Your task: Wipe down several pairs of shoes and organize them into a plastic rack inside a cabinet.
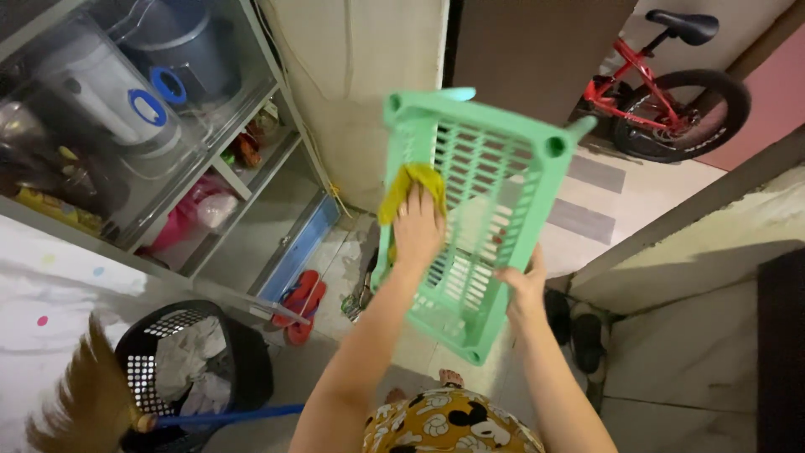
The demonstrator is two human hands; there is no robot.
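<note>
Above the black waste basket (194, 361), slatted green plastic rack (478, 210) held tilted, right hand (524, 289) gripping its lower edge, left hand (417, 226) pressing a yellow cloth (411, 186) flat against its slats.

Labels and packets on the shelves, upper left

At ten o'clock, a white canister (99, 91) bears a round blue ring label (148, 107); just right of it, at eleven o'clock, a grey tub (191, 46) carries a matching blue ring (168, 85). At nine o'clock, yellow packets (49, 208) lie on the shelf, too blurred to tell more.
</note>
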